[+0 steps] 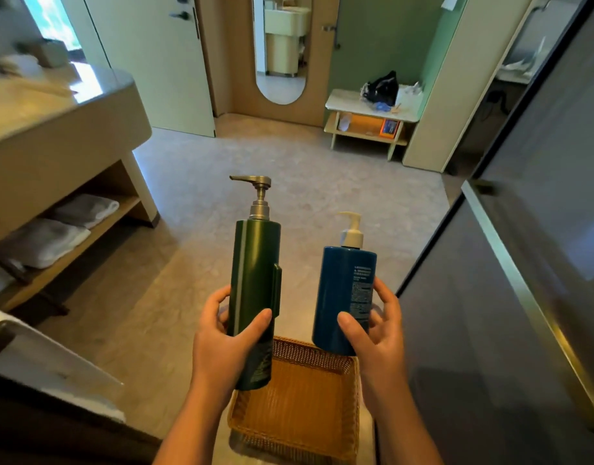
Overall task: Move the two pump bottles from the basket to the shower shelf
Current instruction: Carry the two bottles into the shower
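A tall dark green pump bottle (253,263) with a grey metal pump is held upright in my left hand (221,340), which grips its lower half. My right hand (376,333) grips a shorter blue pump bottle (342,290) with a white pump, also upright. Both bottles are lifted above a square woven wicker basket (299,421) on the floor, which has nothing in it. No shower shelf is in view.
A dark glass door (510,263) with a brass handle stands close on the right. On the left a vanity counter (64,105) has folded towels (43,241) on its lower shelf. Farther off are a small wooden bench (369,122) with a black bag and an oval mirror (282,48).
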Demonstrator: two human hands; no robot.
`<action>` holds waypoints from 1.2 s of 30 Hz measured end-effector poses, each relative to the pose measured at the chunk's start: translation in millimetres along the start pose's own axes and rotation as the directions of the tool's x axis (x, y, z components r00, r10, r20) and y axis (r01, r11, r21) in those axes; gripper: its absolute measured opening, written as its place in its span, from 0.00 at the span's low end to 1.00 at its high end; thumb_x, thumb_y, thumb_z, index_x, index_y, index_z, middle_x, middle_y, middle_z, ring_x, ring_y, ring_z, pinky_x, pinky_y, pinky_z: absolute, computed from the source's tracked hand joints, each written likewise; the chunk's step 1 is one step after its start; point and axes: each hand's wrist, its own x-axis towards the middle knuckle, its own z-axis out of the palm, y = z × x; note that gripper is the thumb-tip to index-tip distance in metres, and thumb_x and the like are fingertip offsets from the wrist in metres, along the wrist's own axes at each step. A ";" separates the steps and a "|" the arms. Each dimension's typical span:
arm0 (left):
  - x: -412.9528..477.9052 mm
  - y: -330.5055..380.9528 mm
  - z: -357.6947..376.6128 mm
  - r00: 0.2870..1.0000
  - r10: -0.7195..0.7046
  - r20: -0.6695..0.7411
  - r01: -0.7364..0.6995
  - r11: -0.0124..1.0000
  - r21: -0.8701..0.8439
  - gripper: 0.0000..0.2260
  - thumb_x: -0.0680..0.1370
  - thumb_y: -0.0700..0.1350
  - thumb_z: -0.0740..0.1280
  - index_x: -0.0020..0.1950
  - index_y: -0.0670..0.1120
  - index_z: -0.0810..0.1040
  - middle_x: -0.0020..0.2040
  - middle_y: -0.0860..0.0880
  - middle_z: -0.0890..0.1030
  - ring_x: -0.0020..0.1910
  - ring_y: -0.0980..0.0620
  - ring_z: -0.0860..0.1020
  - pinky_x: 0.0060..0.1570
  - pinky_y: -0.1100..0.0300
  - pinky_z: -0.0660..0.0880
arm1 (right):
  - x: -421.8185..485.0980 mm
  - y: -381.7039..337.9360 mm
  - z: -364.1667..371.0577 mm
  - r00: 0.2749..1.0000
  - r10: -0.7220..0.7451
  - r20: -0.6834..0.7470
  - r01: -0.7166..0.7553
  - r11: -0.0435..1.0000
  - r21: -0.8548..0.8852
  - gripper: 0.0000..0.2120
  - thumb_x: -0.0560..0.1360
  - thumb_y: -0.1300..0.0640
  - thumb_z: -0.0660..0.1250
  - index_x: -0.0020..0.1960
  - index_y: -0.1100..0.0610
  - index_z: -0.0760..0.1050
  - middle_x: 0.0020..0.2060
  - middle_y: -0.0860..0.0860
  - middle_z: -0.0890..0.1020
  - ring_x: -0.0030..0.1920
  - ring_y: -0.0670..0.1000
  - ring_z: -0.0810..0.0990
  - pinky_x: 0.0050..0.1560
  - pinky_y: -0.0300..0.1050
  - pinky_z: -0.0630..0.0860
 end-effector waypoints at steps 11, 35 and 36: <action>-35.5 60.8 18.7 0.997 0.080 0.021 -0.079 0.996 -0.041 0.24 0.60 0.53 0.72 0.52 0.64 0.68 0.51 0.51 0.78 0.46 0.53 0.80 0.36 0.64 0.78 | -24.0 -46.6 -33.7 0.996 -0.086 0.010 0.086 0.996 0.000 0.32 0.62 0.51 0.72 0.58 0.30 0.61 0.58 0.52 0.75 0.53 0.52 0.78 0.46 0.50 0.80; -65.3 111.1 49.5 0.985 0.162 0.065 -0.154 0.980 -0.123 0.24 0.59 0.54 0.72 0.53 0.63 0.68 0.50 0.53 0.79 0.44 0.54 0.82 0.38 0.59 0.79 | -38.5 -112.9 -73.4 0.956 -0.283 0.078 0.279 0.958 0.066 0.33 0.63 0.57 0.74 0.60 0.37 0.63 0.56 0.51 0.76 0.51 0.47 0.80 0.40 0.37 0.79; -61.5 110.9 48.4 0.982 0.167 0.086 -0.156 0.979 -0.131 0.24 0.59 0.54 0.72 0.53 0.64 0.68 0.50 0.53 0.79 0.44 0.53 0.82 0.37 0.60 0.80 | -38.8 -112.5 -71.7 0.959 -0.277 0.063 0.274 0.960 0.058 0.34 0.62 0.57 0.75 0.59 0.36 0.63 0.57 0.50 0.76 0.51 0.46 0.80 0.39 0.36 0.79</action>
